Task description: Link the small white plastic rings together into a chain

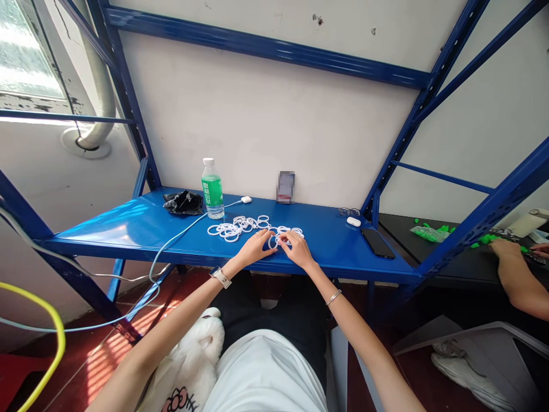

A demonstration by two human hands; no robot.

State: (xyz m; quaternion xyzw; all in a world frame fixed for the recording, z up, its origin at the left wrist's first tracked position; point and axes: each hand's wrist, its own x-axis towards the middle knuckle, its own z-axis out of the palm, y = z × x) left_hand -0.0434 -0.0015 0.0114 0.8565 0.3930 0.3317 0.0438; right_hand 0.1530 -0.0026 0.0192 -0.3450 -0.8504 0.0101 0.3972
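Note:
Several white rings [230, 231] lie in a loose pile on the blue tabletop, spreading from left of my hands to behind them. My left hand [258, 247] is at the table's front part, with its thumb and fingertips closed at the left side of one white ring [271, 242]. From the right, my right hand [295, 248] pinches the same ring with its fingertips. The ring stands tilted between the two hands, just above the table. My fingers partly hide it and the rings behind.
Behind the pile stand a green-labelled bottle [213, 191], a black plastic bag [183, 202] and a propped, blurred phone-like object [286, 187]. A dark phone [377, 243], white earbud case [354, 221] and glasses [349, 212] lie right. A co-worker's arm [517, 274] is farther right.

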